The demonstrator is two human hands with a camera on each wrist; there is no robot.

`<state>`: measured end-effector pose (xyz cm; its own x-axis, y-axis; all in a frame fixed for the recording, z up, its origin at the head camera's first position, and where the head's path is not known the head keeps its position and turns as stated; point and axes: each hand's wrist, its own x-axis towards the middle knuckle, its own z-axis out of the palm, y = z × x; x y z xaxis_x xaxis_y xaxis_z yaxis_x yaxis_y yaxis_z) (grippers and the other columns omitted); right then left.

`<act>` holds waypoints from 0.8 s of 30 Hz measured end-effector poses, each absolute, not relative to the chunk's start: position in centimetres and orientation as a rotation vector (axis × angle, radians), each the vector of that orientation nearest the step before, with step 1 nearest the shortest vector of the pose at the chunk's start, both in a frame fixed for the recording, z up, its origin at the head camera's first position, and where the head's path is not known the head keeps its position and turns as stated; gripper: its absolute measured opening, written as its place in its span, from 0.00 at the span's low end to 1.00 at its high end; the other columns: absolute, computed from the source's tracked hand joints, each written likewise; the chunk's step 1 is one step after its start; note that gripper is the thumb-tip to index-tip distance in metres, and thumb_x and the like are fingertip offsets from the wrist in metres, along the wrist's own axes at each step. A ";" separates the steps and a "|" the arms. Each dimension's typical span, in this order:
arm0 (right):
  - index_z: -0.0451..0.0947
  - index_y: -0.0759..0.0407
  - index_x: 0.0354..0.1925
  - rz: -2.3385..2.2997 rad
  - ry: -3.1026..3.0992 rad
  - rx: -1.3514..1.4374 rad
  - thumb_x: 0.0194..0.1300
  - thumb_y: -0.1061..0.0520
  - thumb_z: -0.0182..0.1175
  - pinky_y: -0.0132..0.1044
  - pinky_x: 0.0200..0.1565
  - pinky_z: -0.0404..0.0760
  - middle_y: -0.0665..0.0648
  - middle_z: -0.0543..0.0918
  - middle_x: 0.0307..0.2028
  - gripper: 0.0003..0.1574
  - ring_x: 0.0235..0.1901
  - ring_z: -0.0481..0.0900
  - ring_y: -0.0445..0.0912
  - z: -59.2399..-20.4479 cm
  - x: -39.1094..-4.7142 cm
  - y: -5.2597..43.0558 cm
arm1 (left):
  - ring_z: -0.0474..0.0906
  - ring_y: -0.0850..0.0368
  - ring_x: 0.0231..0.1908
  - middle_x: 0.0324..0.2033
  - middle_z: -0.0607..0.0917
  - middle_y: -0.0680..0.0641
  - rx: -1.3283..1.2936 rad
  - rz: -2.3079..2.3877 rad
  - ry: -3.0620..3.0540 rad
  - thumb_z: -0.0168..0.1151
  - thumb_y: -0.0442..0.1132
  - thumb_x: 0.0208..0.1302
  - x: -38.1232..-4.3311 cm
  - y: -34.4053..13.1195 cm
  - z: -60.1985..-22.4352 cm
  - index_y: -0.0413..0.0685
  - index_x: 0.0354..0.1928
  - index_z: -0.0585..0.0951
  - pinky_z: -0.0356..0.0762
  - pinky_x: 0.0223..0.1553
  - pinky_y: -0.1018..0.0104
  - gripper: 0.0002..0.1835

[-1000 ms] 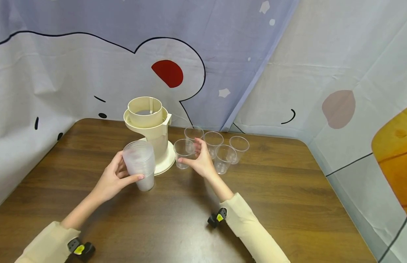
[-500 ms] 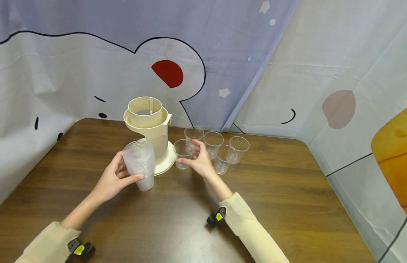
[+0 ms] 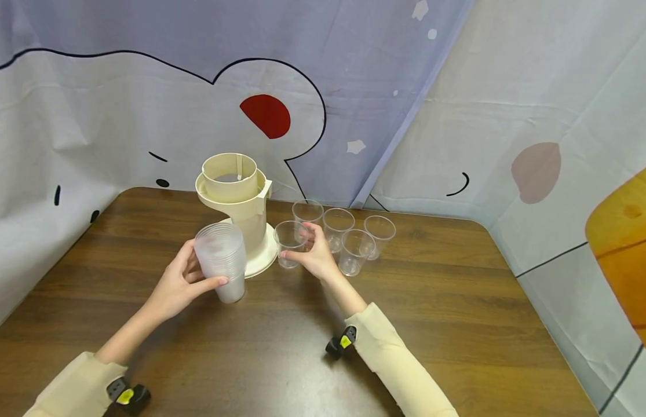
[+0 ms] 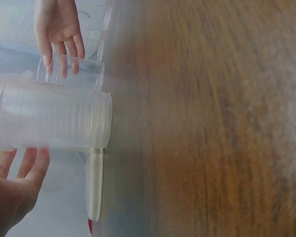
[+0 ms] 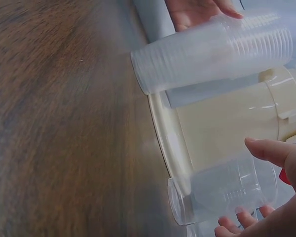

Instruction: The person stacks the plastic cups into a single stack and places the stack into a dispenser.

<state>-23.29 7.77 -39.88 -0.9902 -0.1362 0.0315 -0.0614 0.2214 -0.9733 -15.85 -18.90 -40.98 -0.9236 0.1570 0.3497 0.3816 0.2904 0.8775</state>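
Note:
A tall stack of nested clear plastic cups (image 3: 221, 255) stands on the table at the left, and my left hand (image 3: 183, 282) grips it with thumb in front and fingers behind. To its right, my right hand (image 3: 318, 256) holds a single clear plastic cup (image 3: 289, 234), thumb on the near side and fingers round the far side. The right wrist view shows that cup (image 5: 227, 190) upright on the table between thumb and fingers. Just behind the stack is a cream cup-holder-like stand (image 3: 249, 223) with a round open top and a disc base; the stack hides part of it.
Several more clear cups stand close behind and right of my right hand, among them a front cup (image 3: 357, 246) and a right-hand cup (image 3: 380, 231). A printed curtain (image 3: 385, 116) hangs along the back edge of the wooden table (image 3: 432, 324).
My right hand has shifted slightly left and down, its fingers drawing in round the single cup, which has moved barely leftward. My left hand and the stack stay where they were.

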 end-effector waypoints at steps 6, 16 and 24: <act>0.59 0.63 0.66 -1.910 2.418 -0.179 0.48 0.66 0.72 0.52 0.65 0.68 0.71 0.71 0.62 0.50 0.61 0.69 0.63 -39.7 -23.2 7.6 | 0.74 0.77 0.50 0.51 0.74 0.66 -0.496 -1.690 -2.362 0.71 0.29 0.52 -15.7 -18.9 -40.9 0.43 0.65 0.62 0.78 0.45 0.80 0.39; 0.59 0.65 0.66 -1.937 2.381 -0.179 0.50 0.68 0.69 0.53 0.67 0.65 0.72 0.69 0.62 0.47 0.62 0.67 0.65 -39.3 -22.9 7.7 | 0.74 0.77 0.50 0.51 0.74 0.67 -0.507 -1.696 -2.354 0.71 0.28 0.52 -15.8 -18.9 -40.9 0.42 0.64 0.62 0.78 0.46 0.81 0.39; 0.60 0.67 0.64 -1.957 2.390 -0.225 0.50 0.66 0.70 0.51 0.68 0.64 0.72 0.69 0.62 0.46 0.63 0.67 0.63 -39.2 -23.1 7.8 | 0.73 0.78 0.50 0.51 0.74 0.67 -0.494 -1.680 -2.368 0.71 0.29 0.53 -15.7 -18.9 -40.8 0.43 0.65 0.61 0.77 0.46 0.82 0.39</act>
<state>-23.05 7.78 -39.21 -0.9885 -0.1398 0.0576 -0.0841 0.1913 -0.9779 -15.67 -18.91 -40.80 -0.9251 0.1556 0.3464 0.3784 0.3001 0.8757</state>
